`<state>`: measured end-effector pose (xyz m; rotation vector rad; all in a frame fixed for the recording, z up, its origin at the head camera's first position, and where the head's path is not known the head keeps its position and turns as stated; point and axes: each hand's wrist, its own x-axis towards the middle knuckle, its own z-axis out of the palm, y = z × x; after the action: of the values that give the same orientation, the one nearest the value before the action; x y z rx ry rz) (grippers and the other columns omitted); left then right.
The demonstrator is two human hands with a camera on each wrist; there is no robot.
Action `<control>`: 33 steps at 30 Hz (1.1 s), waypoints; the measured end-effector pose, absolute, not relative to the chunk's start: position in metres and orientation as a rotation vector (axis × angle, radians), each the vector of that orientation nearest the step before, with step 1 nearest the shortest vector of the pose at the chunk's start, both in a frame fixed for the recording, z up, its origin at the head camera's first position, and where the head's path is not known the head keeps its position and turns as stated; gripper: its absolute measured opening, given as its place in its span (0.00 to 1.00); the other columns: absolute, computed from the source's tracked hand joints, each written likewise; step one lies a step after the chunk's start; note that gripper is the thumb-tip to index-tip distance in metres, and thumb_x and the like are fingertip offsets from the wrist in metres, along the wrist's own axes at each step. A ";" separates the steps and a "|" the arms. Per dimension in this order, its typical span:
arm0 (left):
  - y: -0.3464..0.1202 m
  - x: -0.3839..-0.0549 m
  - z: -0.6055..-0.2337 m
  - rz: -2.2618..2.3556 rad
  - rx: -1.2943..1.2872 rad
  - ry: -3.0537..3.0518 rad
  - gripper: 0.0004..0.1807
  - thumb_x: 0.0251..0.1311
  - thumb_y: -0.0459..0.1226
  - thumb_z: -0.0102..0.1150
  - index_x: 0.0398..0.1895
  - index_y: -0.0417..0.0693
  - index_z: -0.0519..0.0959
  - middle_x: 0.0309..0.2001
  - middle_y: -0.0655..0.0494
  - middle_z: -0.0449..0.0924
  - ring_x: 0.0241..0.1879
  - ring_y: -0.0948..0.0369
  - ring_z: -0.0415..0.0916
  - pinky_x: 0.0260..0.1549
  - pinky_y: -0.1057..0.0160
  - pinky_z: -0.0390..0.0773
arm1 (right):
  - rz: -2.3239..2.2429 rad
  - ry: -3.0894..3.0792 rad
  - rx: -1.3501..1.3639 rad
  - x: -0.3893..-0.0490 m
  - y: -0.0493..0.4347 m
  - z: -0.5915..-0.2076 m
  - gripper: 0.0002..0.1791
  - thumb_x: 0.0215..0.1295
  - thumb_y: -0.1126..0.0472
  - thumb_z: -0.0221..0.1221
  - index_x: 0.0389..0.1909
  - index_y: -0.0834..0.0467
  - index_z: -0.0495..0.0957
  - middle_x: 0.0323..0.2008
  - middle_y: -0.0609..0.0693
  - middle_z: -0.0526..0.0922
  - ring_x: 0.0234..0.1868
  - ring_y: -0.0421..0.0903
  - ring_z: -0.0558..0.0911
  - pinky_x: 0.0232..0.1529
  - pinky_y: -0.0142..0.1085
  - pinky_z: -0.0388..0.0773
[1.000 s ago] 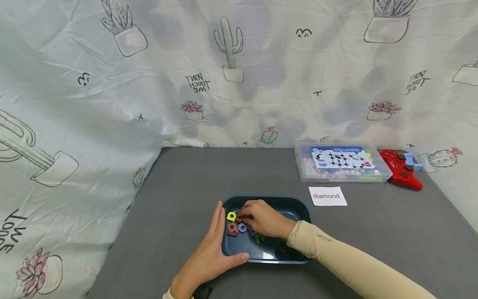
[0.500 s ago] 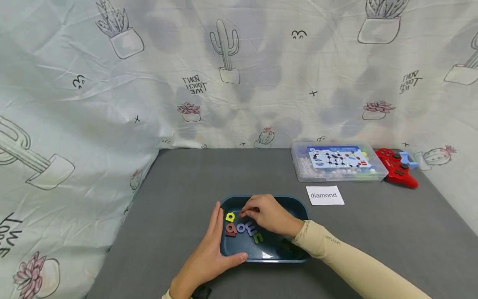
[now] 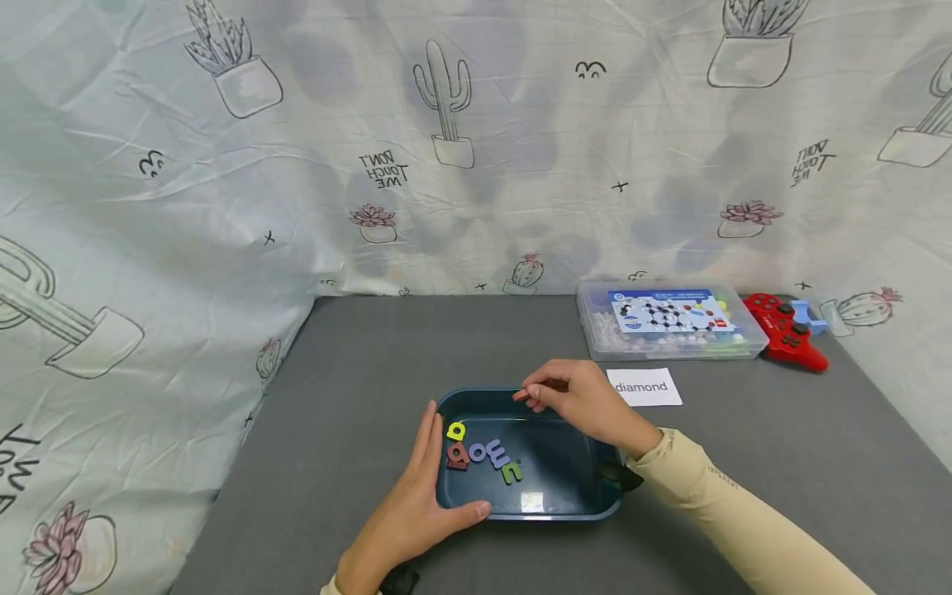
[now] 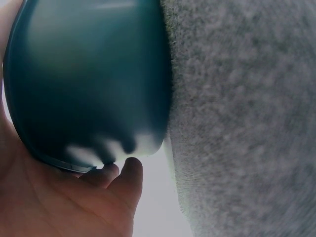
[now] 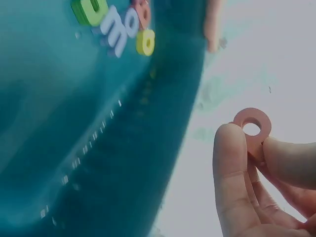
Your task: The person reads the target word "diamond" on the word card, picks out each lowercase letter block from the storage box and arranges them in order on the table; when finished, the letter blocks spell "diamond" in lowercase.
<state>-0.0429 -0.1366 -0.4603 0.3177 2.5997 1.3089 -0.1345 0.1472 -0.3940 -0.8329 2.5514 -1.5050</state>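
My right hand (image 3: 580,399) pinches a red toy letter (image 3: 520,396) between thumb and fingertips above the far rim of the dark blue tray (image 3: 580,479). In the right wrist view the red letter (image 5: 264,118) shows a round loop and a short stem; which letter it is I cannot tell. My left hand (image 3: 409,504) rests against the tray's left side, fingers straight along the outside and thumb at the front rim. Inside lie a yellow letter (image 3: 456,425), red letters (image 3: 458,448), a blue o (image 3: 478,454), a purple m (image 3: 497,454) and a green n (image 3: 511,475).
A white card (image 3: 654,387) reading "diamond" lies behind the tray to the right, partly behind my right hand. Farther back stand a clear plastic box (image 3: 669,345) and a red game controller (image 3: 784,335), with a light blue piece (image 3: 809,316) beside it. A patterned cloth (image 3: 312,165) hangs behind.
My right hand has picked the red letter up from the group in the tray and carried it right and back to the far rim. The left hand stays on the tray.
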 end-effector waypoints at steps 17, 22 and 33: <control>-0.138 -0.043 -0.460 1.323 0.303 2.583 0.73 0.56 0.64 0.76 0.89 0.54 0.35 0.87 0.66 0.22 0.83 0.45 0.45 0.71 0.28 0.58 | -1.603 2.657 -0.609 -0.132 0.199 -0.377 0.05 0.78 0.66 0.63 0.45 0.63 0.87 0.42 0.52 0.92 0.41 0.56 0.90 0.42 0.42 0.87; -0.138 -0.043 -0.460 1.324 0.308 2.587 0.73 0.56 0.64 0.76 0.89 0.54 0.35 0.87 0.65 0.22 0.83 0.44 0.45 0.70 0.27 0.58 | -1.614 2.652 -0.602 -0.130 0.214 -0.381 0.04 0.80 0.69 0.60 0.44 0.66 0.82 0.43 0.56 0.91 0.42 0.54 0.90 0.43 0.33 0.84; -0.136 -0.042 -0.459 1.332 0.312 2.583 0.73 0.57 0.63 0.77 0.89 0.53 0.34 0.87 0.63 0.21 0.84 0.46 0.42 0.71 0.29 0.59 | -1.718 2.583 -0.515 -0.131 0.235 -0.398 0.04 0.81 0.73 0.55 0.43 0.68 0.76 0.41 0.63 0.87 0.37 0.51 0.88 0.44 0.43 0.88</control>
<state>-0.0417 -0.1358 -0.4588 0.3124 2.5825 1.3318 -0.1311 0.2351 -0.3977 -0.5152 2.5825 -1.7183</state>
